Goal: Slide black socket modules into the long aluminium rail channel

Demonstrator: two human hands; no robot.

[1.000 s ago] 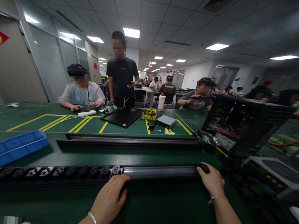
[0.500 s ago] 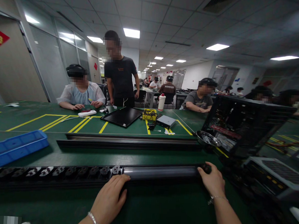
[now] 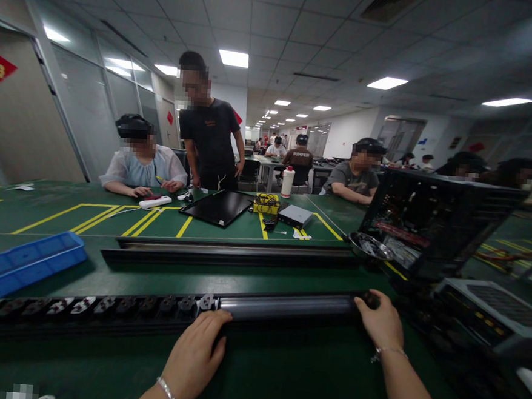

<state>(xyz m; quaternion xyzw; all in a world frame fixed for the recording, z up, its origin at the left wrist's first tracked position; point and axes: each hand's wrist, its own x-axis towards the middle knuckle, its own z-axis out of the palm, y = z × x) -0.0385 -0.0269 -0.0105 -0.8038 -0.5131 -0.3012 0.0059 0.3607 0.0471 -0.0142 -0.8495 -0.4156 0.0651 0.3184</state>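
Note:
A long black rail (image 3: 285, 308) lies across the table before me. A row of socket modules (image 3: 124, 305), some black and some silvery, fills its left part; the right part shows a smooth dark channel. My left hand (image 3: 198, 353) rests with stretched fingers on the rail's near edge, beside the rightmost silvery module (image 3: 207, 302), thumb apart. At the rail's right end my right hand (image 3: 383, 326) pinches a small black piece (image 3: 371, 299), partly covered by the fingers, so its exact shape is hidden.
Two black strips (image 3: 235, 255) lie behind the rail. A blue tray (image 3: 25, 261) is at left. An open computer case (image 3: 442, 218), a metal bowl (image 3: 372, 246) and a power supply unit (image 3: 490, 312) stand at right. Across the table are a flat screen (image 3: 217, 207) and people.
My right hand has shifted slightly to the right at the rail's end. My left hand stays put. The standing person across the table leans a little further left.

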